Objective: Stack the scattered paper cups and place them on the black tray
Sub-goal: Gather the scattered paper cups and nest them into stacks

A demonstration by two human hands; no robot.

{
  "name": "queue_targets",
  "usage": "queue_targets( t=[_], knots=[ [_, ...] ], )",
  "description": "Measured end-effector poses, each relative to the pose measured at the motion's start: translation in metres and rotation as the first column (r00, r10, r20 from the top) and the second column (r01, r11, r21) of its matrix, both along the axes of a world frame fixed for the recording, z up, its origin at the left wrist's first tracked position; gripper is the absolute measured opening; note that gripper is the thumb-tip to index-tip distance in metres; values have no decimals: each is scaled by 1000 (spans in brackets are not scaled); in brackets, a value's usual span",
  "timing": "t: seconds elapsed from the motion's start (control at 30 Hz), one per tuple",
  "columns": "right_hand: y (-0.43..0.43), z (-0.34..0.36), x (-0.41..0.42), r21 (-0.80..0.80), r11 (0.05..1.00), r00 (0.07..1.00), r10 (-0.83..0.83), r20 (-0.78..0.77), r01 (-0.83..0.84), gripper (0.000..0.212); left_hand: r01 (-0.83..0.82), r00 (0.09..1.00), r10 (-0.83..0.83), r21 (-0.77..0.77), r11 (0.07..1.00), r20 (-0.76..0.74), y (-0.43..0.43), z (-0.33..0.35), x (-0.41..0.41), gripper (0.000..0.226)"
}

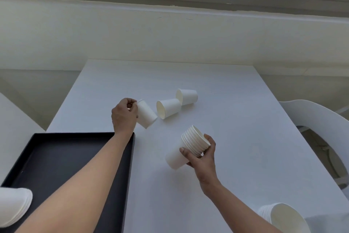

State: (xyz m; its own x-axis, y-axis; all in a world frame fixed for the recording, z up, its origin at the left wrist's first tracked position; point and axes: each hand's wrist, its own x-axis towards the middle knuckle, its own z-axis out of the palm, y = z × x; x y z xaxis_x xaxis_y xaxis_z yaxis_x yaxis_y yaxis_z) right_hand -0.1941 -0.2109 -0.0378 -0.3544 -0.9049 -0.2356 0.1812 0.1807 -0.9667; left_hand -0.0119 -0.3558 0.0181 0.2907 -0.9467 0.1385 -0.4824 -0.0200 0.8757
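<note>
My left hand [123,114] grips a single white paper cup [147,114] by its base, tilted above the white table [226,157], just beyond the far right corner of the black tray [56,157]. My right hand [200,154] holds a tilted stack of several nested cups [186,147] over the middle of the table. Two more loose cups lie on their sides further back: one [168,108] with its mouth facing left, the other [188,96] right behind it. A stack of cups [13,205] lies at the tray's near left corner.
Another stack of cups [283,217] stands at the table's near right edge. A white chair [321,119] is to the right of the table. A wall and window sill run behind the table's far edge.
</note>
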Motion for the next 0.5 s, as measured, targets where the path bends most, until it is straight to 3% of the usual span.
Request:
queue_targets(
  t=[0.13, 0.27, 0.4, 0.5],
  knots=[
    [1, 5, -1, -28, 999, 998, -42, 38, 43, 80, 182, 982, -175, -87, 979, 77, 23, -5, 3, 16],
    [3, 10, -6, -52, 995, 996, -82, 48, 84, 79, 395, 913, -383, -69, 916, 138, 52, -10, 2, 11],
    [3, 18, -14, -90, 985, 988, -142, 62, 147, 79, 552, 811, -545, 31, 834, 212, 83, -18, -3, 43],
    [3, 23, -16, -114, 975, 981, -182, 73, 189, 79, 605, 753, -600, 74, 793, 271, 101, -26, -8, 53]
  ],
)
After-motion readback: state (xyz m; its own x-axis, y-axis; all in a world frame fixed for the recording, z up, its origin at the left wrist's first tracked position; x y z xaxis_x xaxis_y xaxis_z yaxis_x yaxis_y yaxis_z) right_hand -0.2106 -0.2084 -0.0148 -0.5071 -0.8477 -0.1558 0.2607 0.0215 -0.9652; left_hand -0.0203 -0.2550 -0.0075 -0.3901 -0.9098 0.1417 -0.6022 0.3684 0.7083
